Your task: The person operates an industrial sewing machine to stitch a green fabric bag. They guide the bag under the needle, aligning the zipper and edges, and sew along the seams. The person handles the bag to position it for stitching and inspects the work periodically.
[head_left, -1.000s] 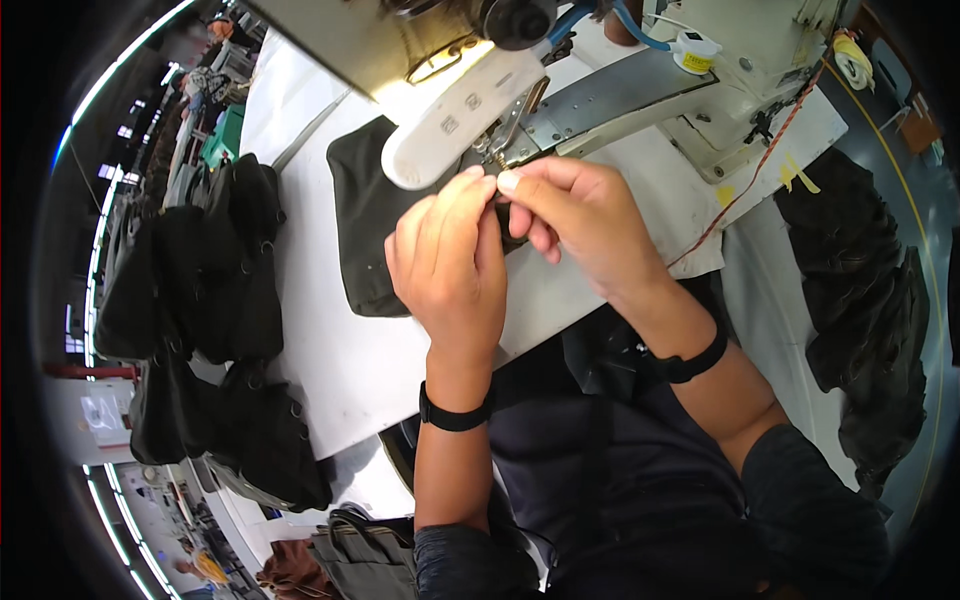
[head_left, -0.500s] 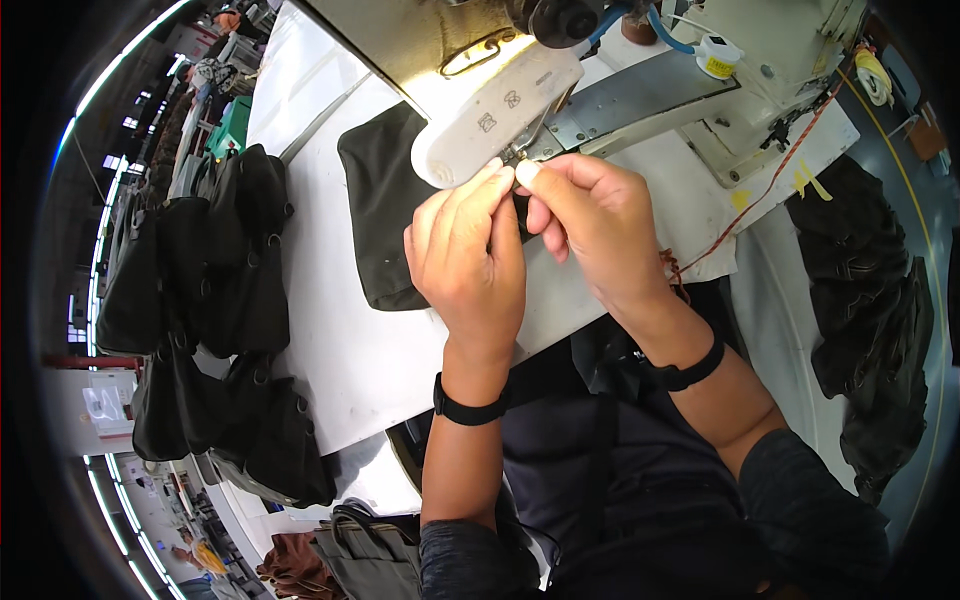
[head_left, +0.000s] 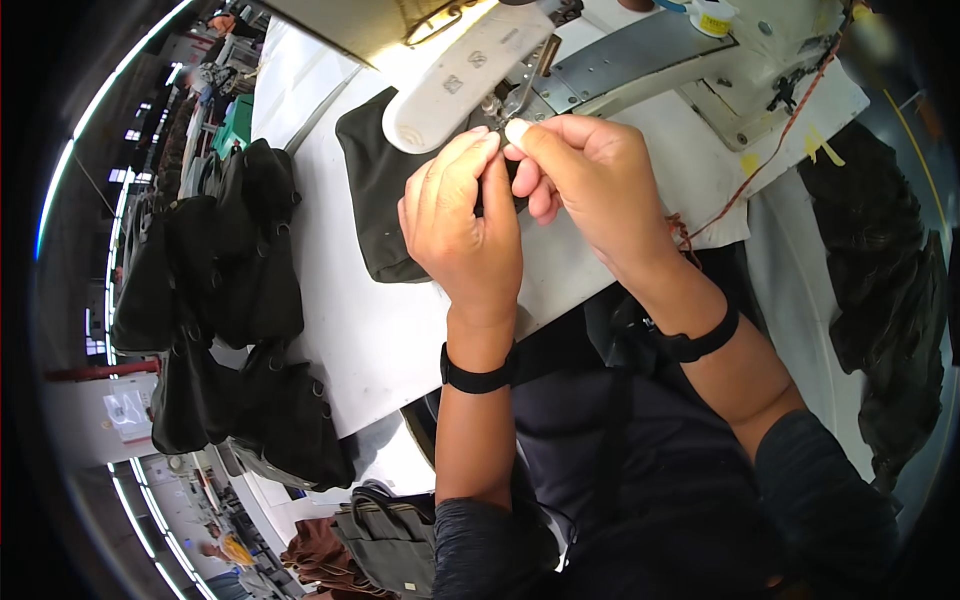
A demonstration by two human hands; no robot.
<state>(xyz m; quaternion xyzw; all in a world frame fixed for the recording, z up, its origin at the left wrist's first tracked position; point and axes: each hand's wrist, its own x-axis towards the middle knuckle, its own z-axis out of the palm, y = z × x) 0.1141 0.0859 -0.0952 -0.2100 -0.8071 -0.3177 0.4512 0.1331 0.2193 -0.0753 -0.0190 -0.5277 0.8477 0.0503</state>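
Note:
My left hand point(head_left: 455, 215) and my right hand point(head_left: 600, 185) meet just in front of the presser foot point(head_left: 492, 104) of a sewing machine point(head_left: 470, 75). Both are closed, with thumbs and forefingers pinched together almost tip to tip. Whatever lies between the fingertips is too small and too covered to make out. Beneath and to the left of my left hand, a dark olive fabric bag piece point(head_left: 375, 190) lies on the white table point(head_left: 340, 340). Part of that piece is hidden by my hands and the machine's white cover.
Dark bags point(head_left: 235, 260) hang or lie in a heap along the table's left side. More dark fabric pieces point(head_left: 880, 270) are piled at the right. A red-orange cord point(head_left: 770, 155) crosses the table's right part. At lower left stand a handled bag point(head_left: 390, 540) and brown fabric point(head_left: 320, 555).
My view has shifted slightly, so the machine sits higher in the picture. My pinched fingers have drawn a little away from the presser foot, toward me. Both hands remain closed.

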